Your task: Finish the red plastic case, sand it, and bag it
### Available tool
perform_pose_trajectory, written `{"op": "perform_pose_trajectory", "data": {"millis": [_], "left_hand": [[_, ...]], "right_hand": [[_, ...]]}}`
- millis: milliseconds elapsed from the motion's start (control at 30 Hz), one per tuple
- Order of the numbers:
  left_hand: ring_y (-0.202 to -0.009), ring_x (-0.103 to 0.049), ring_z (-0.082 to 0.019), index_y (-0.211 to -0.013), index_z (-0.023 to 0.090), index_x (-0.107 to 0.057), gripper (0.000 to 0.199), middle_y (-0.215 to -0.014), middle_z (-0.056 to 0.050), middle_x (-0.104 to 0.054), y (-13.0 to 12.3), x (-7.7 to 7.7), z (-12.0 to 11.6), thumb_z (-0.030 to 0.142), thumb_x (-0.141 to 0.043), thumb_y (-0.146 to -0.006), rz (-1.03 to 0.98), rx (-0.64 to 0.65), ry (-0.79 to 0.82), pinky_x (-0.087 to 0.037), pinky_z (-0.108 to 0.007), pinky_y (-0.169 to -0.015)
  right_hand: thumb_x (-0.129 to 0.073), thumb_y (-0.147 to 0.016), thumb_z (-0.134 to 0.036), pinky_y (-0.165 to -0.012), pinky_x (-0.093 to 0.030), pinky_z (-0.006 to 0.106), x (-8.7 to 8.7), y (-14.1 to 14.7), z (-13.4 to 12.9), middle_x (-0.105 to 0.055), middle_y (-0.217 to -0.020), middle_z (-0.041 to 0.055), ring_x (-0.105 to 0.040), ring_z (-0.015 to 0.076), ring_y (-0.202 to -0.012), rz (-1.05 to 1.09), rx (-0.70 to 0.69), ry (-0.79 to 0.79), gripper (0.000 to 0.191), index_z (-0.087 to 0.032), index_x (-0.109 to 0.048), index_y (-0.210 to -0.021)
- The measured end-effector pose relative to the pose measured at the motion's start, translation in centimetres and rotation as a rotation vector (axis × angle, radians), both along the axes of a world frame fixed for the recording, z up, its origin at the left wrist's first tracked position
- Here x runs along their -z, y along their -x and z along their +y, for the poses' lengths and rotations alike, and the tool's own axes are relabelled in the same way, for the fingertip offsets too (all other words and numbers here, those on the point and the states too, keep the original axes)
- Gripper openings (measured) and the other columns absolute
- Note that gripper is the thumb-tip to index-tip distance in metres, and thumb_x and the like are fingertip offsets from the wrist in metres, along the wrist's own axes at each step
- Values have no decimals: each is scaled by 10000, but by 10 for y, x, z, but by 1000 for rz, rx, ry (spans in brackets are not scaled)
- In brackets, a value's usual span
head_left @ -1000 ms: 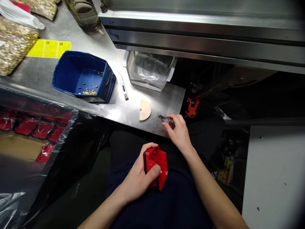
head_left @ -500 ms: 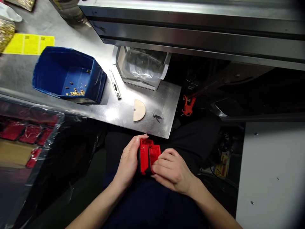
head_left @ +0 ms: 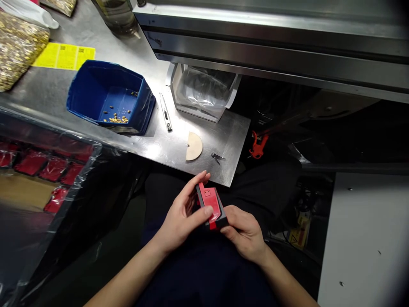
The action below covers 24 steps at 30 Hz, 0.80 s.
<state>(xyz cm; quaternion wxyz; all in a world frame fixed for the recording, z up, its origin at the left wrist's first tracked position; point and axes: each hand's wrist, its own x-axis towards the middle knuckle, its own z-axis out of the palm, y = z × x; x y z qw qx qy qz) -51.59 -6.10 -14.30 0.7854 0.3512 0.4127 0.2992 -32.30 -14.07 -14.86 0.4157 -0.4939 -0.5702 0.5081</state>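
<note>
Both hands grip one red part point(head_left: 211, 207) over the lap, just below the table point(head_left: 159, 147) edge: left hand point(head_left: 180, 213) wraps its left side with thumb on top, right hand point(head_left: 244, 232) pinches the lower right end. Around it, by size: plastic-lined crate of red pieces point(head_left: 47, 170) at left, blue bin point(head_left: 110, 98) with a few brass bits, clear-bagged holder point(head_left: 201, 91), half-round disc point(head_left: 193, 146), utility knife point(head_left: 166, 113), small metal clip point(head_left: 217, 157). Nothing sits between hands and table.

A bin point(head_left: 110, 97) sits on the bench point(head_left: 153, 145), left of a knife point(head_left: 165, 112). A half disc point(head_left: 193, 146) and a clip point(head_left: 217, 157) lie near the bench's front right corner.
</note>
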Motion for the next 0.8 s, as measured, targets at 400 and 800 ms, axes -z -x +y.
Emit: {"op": "perform_pose_trajectory", "data": {"millis": [400,800], "left_hand": [[-1559,-218,-407,-1571,340,-396,989,-1714,-80,-224,14,4,-5,337,-914,-729,-21,160,-266,-182,-568,-1298],[-1242,-559,-321,-1615,479,-101,1154,-1494,-91,-395,11,1,-12,280,-857,-765,-19,133,-287,-465,-555,-1088]], "right_hand": [[-605,-1021,-336,-763,-469,360,-12,11,-4,-678,-824,50,-622,201,-793,-18,68,8,189,-202,-703,-931],[-415,-1004,-716,-742,-388,359,-22,16,-3,-586,-793,23,-525,186,-759,-110,26,83,567,-210,-632,-870]]}}
